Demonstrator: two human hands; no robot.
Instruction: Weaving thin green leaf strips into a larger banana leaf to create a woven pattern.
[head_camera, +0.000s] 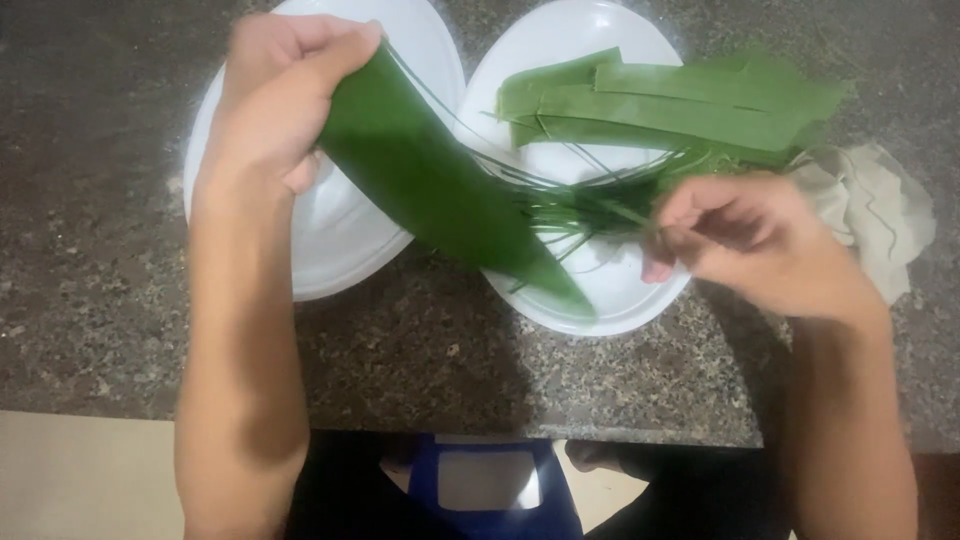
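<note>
We found the broad green leaf (440, 190) stretched in the air above two white plates, its long axis running on a slant from the upper left, where it was widest, down to a narrow tip over the near rim of the right plate (610, 310). The left hand (275, 100) had its grip closed over the wide upper end, fingers wrapped around the edge, so the whole leaf lay down and to the right of that hold. From the leaf's upper edge a sheaf of thin green strands (570, 200) fanned out rightward to the right hand (730, 235), whose grip was pinched shut on their far ends (thumb and fingertips drawn together, as best we could tell). That hand was thus the nearer to the strands and to the leaf's tip, the left hand to its broad end. Behind the strands, flat leaf strips (690, 110) lay across the right plate, the left plate (330, 250) sat beside it, touching or nearly so, and a crumpled pale cloth (880, 215) rested on the speckled stone surface (450, 370) to the right.
</note>
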